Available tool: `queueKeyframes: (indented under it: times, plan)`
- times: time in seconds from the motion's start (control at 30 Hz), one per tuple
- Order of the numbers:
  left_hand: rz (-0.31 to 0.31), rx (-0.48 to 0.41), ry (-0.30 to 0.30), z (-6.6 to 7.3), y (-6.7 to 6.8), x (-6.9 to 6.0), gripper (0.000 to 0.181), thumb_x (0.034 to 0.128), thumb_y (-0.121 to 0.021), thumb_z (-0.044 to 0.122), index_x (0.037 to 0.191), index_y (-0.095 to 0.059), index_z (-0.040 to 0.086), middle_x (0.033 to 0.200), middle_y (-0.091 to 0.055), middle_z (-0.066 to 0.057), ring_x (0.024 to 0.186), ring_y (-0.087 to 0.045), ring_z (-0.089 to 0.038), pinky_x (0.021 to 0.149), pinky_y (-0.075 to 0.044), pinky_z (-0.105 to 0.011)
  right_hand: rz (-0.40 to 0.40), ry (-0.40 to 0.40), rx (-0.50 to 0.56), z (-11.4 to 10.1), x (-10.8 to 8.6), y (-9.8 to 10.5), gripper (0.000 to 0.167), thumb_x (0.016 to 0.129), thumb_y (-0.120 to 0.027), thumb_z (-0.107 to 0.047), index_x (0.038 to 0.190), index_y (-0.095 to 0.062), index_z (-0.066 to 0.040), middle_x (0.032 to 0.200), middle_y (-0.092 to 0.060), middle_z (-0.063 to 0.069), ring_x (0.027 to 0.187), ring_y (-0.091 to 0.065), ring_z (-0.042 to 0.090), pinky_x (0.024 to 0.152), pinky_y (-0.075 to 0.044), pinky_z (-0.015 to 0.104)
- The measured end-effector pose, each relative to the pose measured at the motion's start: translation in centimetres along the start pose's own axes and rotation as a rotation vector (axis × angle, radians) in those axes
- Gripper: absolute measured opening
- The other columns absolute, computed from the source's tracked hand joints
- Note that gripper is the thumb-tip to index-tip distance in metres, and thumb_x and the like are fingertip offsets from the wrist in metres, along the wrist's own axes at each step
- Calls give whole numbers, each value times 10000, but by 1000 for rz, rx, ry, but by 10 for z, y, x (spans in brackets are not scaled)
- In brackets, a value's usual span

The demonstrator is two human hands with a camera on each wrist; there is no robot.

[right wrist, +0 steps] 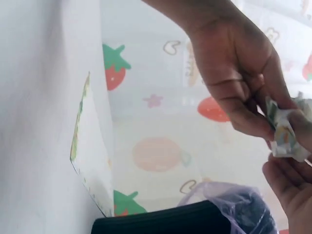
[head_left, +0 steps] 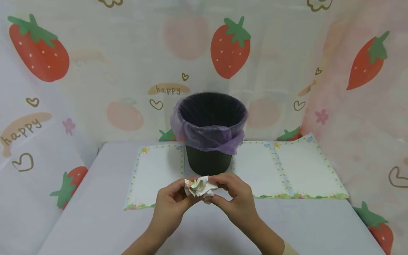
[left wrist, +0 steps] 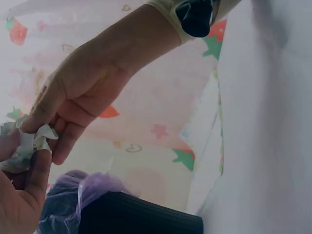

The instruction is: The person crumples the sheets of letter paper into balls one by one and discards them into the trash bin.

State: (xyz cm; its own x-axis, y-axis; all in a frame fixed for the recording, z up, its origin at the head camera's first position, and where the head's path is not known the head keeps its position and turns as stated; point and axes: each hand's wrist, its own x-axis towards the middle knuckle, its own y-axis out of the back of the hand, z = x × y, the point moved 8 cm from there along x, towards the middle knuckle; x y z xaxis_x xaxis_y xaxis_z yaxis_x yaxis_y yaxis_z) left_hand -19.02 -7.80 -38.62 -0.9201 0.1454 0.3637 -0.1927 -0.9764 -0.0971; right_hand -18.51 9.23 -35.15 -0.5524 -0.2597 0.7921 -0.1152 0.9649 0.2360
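Note:
A crumpled sheet of paper, white with bits of green and red, is held between both hands above the table. My left hand pinches its left side with thumb and fingers. On the opposite side my right hand grips it the same way. The left wrist view shows the crumpled paper at the left edge, partly covered by fingers. In the right wrist view the paper sticks out between the fingertips. Behind the hands stands a black trash bin, lined with a purple plastic bag.
Flat sheets of paper with flowery borders lie on the white table: one sheet left of the bin, others to its right. The far right sheet has a raised back corner. Strawberry-printed curtains surround the table.

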Motion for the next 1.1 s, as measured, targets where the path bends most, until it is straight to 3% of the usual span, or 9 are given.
queueKeyframes:
  times: [0.1, 0.2, 0.3, 0.47, 0.63, 0.87, 1.1]
  plan:
    - [15, -25, 93, -6, 7, 3, 399, 889, -771, 9, 1271, -662, -27, 1227, -685, -159, 1018, -706, -223, 872, -617, -334, -112, -51, -39, 5, 1, -5, 763, 671, -925, -45, 1369, -617, -56, 1309, -626, 134, 1172, -627, 203, 947, -574, 272]
    - [7, -48, 153, -9, 11, 6, 427, 900, -761, 18, 1298, -627, -64, 1217, -669, -178, 1005, -711, -212, 876, -616, -340, -174, -8, -102, 5, 1, -9, 869, 642, -946, -110, 1428, -575, -81, 1433, -569, 143, 1299, -578, 248, 993, -552, 281]
    - [-30, -55, 204, -10, 10, 7, 432, 922, -751, 55, 1309, -609, -70, 1215, -662, -180, 1016, -707, -201, 888, -613, -343, -162, 20, -110, 6, 1, -9, 817, 676, -934, -70, 1415, -584, -70, 1424, -582, 152, 1305, -582, 255, 997, -551, 278]
    - [-105, -61, 246, -11, 3, 7, 464, 975, -703, 111, 1376, -557, -70, 1283, -635, -200, 1091, -682, -176, 920, -598, -323, -105, 5, -83, 10, 2, -6, 711, 739, -880, 55, 1390, -599, -5, 1260, -660, 140, 1139, -648, 204, 950, -567, 250]
    - [-142, -37, 213, -10, -3, 8, 452, 1028, -632, 141, 1415, -517, -62, 1324, -605, -223, 1121, -672, -182, 937, -589, -312, -74, -32, -2, 15, 3, -1, 587, 769, -821, 136, 1318, -644, 24, 1183, -673, 143, 1075, -650, 186, 932, -576, 259]
    - [-67, 20, 122, -4, 5, 12, 485, 986, -692, 114, 1434, -524, 35, 1323, -593, -171, 1163, -626, -221, 976, -564, -279, -28, -130, 144, 24, 5, 6, 499, 771, -797, 169, 1236, -663, 47, 1172, -643, 192, 1094, -656, 165, 922, -590, 297]
    - [-19, 90, 33, 9, 23, 19, 475, 990, -673, 66, 1433, -511, 15, 1369, -573, -184, 1246, -619, -224, 1012, -537, -257, 15, -189, 154, 30, 6, 18, 493, 783, -786, 170, 1239, -662, 29, 1198, -636, 187, 1094, -669, 200, 915, -592, 304]
